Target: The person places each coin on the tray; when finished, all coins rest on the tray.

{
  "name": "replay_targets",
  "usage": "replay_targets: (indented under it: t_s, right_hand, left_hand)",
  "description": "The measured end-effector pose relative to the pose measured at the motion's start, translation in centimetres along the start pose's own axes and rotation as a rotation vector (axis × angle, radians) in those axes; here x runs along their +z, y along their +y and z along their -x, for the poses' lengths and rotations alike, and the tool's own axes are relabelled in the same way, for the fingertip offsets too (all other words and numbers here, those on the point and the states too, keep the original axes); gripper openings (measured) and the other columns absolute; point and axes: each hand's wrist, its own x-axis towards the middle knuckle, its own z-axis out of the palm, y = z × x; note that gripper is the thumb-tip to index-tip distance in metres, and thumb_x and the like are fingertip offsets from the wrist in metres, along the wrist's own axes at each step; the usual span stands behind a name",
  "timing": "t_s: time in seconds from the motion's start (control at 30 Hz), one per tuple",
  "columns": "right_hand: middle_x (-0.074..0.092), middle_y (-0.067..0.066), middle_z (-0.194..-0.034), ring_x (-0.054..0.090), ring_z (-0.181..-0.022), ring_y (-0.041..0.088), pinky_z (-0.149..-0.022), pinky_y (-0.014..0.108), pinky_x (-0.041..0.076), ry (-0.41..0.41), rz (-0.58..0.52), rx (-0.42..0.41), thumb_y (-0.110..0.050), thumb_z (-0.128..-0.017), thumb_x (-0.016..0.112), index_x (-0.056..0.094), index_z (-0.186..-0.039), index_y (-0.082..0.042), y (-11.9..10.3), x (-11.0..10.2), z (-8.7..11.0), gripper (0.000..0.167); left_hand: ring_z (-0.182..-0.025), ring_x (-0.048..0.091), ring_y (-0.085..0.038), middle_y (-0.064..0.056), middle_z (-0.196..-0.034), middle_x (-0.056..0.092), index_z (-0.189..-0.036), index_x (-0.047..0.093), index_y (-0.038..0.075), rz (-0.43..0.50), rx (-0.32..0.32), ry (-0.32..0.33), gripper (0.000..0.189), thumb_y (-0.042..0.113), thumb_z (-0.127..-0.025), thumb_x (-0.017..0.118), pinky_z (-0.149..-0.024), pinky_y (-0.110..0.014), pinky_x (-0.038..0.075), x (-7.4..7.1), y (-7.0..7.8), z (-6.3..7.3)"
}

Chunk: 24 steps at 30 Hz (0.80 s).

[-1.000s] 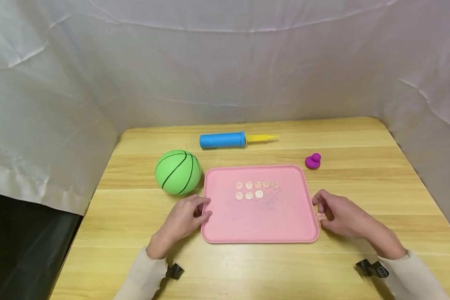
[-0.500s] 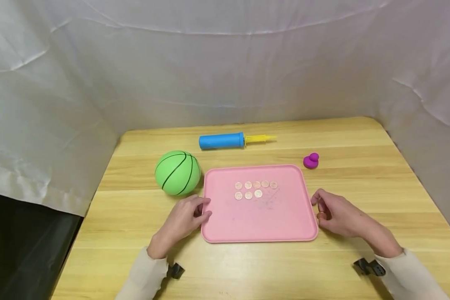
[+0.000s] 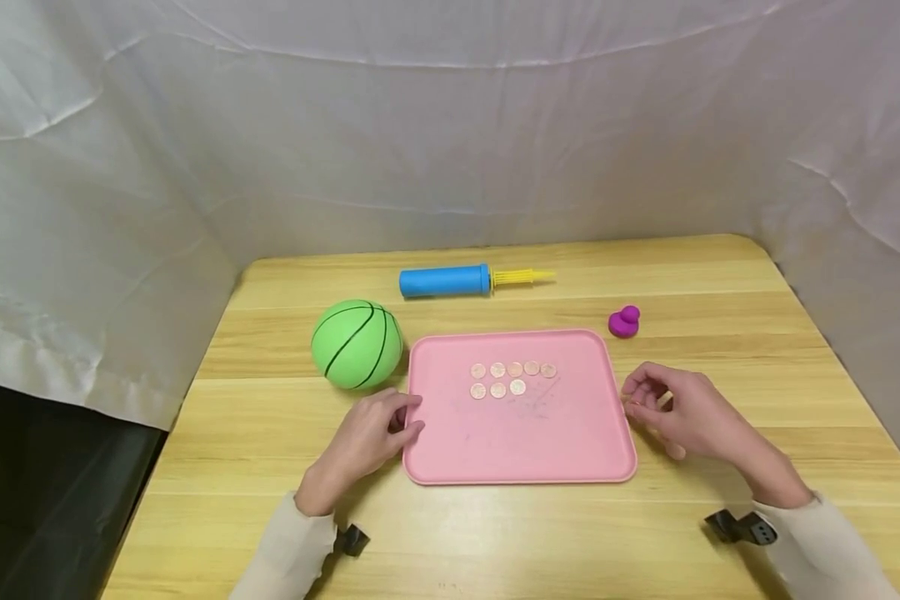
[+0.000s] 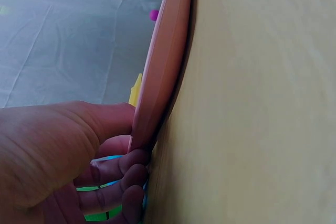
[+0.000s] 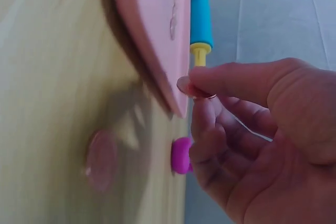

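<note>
On the wooden table lies a pink tray (image 3: 525,450) bearing several copper-coloured coins (image 3: 498,390) in two rows. My left hand (image 3: 367,435) holds the tray's left rim; in the left wrist view the thumb reaches over the edge and curled fingers press against the outer wall. Beside the tray's right rim, my right hand (image 3: 686,417) pinches a coin (image 5: 183,84) between thumb and forefinger, its other fingers loosely curled. The thumb covers part of that coin. Below this hand another coin (image 5: 101,161) lies on the table.
A green ball (image 3: 356,344) with black lines sits left of the tray. Behind the tray lies a blue hand pump (image 3: 444,281) with a yellow end. Near the tray's far right corner stands a small purple knobbed piece (image 3: 624,322). Grey cloth (image 3: 450,133) hangs around the table.
My right hand has picked up the coin from beside the tray and raised it toward the right rim. A second coin now shows beneath that hand. The left hand stays in place.
</note>
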Motion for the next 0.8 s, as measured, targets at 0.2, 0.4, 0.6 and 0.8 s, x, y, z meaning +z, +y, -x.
replay_targets:
  t_s: [0.2, 0.4, 0.6, 0.8]
  right_hand:
    - [0.075, -0.002, -0.092, 0.066, -0.082, 0.003, -0.072, 0.023, 0.061, 0.018, -0.051, 0.022, -0.013, -0.096, 0.085, 0.074, -0.107, -0.009, -1.2, 0.6, -1.9, 0.016]
    - [0.076, 0.004, -0.096, 0.069, -0.085, 0.014, -0.070, 0.025, 0.060, -0.038, -0.130, 0.082, -0.015, -0.094, 0.088, 0.074, -0.108, -0.009, -2.0, 1.5, -3.5, 0.021]
    - [0.076, 0.007, -0.096, 0.070, -0.086, 0.017, -0.070, 0.026, 0.061, -0.092, -0.222, 0.076, -0.011, -0.092, 0.088, 0.072, -0.107, -0.007, -1.9, 3.0, -5.4, 0.022]
    - [0.075, 0.006, -0.093, 0.068, -0.082, 0.013, -0.075, 0.023, 0.060, -0.080, -0.210, 0.028, -0.011, -0.089, 0.091, 0.073, -0.103, -0.007, -2.5, 4.6, -7.1, 0.023]
  left_hand:
    - [-0.078, 0.055, -0.013, -0.002, -0.086, 0.064, -0.119, 0.079, -0.001, 0.000, 0.001, -0.003, 0.030, 0.010, -0.092, 0.086, -0.070, -0.024, 0.048, -0.1, 0.0, 0.0]
    - [-0.078, 0.055, -0.013, -0.002, -0.086, 0.064, -0.119, 0.079, -0.001, -0.001, 0.005, -0.001, 0.030, 0.010, -0.092, 0.086, -0.070, -0.024, 0.048, 0.0, 0.0, 0.0]
    - [-0.078, 0.055, -0.011, -0.001, -0.086, 0.064, -0.119, 0.079, -0.001, -0.006, 0.019, 0.009, 0.030, 0.010, -0.092, 0.086, -0.071, -0.025, 0.049, 0.0, -0.1, -0.1]
    - [-0.078, 0.055, -0.011, -0.001, -0.086, 0.065, -0.119, 0.079, -0.001, 0.003, 0.010, 0.002, 0.030, 0.010, -0.092, 0.086, -0.070, -0.024, 0.048, 0.1, -0.2, -0.1]
